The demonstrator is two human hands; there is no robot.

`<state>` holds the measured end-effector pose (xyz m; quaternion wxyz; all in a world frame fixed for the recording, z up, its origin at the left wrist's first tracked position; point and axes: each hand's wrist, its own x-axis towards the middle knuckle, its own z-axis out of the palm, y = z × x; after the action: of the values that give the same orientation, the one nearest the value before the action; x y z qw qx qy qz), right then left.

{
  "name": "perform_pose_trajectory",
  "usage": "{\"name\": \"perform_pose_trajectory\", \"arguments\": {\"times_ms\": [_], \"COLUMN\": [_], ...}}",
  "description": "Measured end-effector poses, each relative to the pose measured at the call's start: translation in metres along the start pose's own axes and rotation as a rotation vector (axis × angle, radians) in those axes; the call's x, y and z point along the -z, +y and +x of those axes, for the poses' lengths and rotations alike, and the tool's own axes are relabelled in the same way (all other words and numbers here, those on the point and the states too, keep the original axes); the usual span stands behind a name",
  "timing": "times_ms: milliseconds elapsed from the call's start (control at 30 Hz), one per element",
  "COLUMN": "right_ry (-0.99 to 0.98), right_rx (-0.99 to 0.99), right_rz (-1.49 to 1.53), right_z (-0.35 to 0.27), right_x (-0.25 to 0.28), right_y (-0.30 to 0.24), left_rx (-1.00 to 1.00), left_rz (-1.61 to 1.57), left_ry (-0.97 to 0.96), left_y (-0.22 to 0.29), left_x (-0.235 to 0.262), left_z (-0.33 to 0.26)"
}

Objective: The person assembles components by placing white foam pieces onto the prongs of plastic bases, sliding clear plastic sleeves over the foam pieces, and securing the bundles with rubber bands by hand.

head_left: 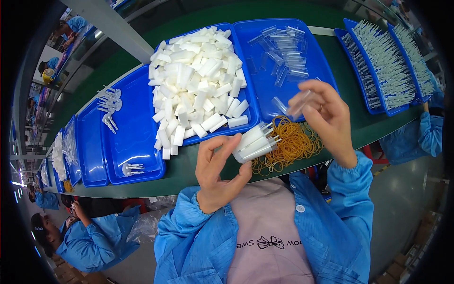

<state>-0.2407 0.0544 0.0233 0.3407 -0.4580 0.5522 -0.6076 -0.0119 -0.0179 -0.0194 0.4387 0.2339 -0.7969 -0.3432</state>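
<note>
My left hand [213, 174] grips a small bundle of white flat parts [255, 143] with thin tips pointing right, held between thumb and fingers. In my right hand [331, 116], a clear plastic sleeve [301, 105] is pinched between thumb and fingers, apart from the bundle. Beneath and between the hands lies a loose heap of tan rubber bands [297, 142] on the green table. Ahead of my right hand, more clear sleeves [286, 52] are scattered in a blue tray [316, 57]. White blocks [198, 80] are heaped high in the blue tray [253, 111] ahead of my left hand.
To the left, a blue tray [127, 128] carries a few clusters of white parts [109, 102]. Further right stand blue trays packed with thin-tipped pale pieces [383, 66]. A metal post [111, 28] rises behind the trays. Co-workers in blue [97, 239] sit along the table.
</note>
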Motion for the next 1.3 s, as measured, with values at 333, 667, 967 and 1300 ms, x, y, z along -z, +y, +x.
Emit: {"name": "perform_pose_trajectory", "arguments": {"times_ms": [333,667,967,1300], "right_ry": [0.053,0.150,0.204,0.098], "right_rx": [0.062,-0.070,-0.022,0.090], "right_rz": [0.377,0.367,0.400,0.383], "right_z": [-0.038,-0.039,-0.045,-0.049], "right_x": [-0.025,-0.036,-0.044,-0.035], "right_y": [0.001,0.003,0.007,0.004], "left_rx": [-0.025,-0.009,-0.028,-0.093], "left_rz": [-0.087,-0.115,-0.052,-0.072], "left_ry": [-0.013,0.010,-0.014,-0.101], "left_y": [0.014,0.018,0.023,0.026], "left_x": [-0.001,-0.001,0.001,0.008], "left_z": [0.002,-0.001,-0.002,-0.004]}}
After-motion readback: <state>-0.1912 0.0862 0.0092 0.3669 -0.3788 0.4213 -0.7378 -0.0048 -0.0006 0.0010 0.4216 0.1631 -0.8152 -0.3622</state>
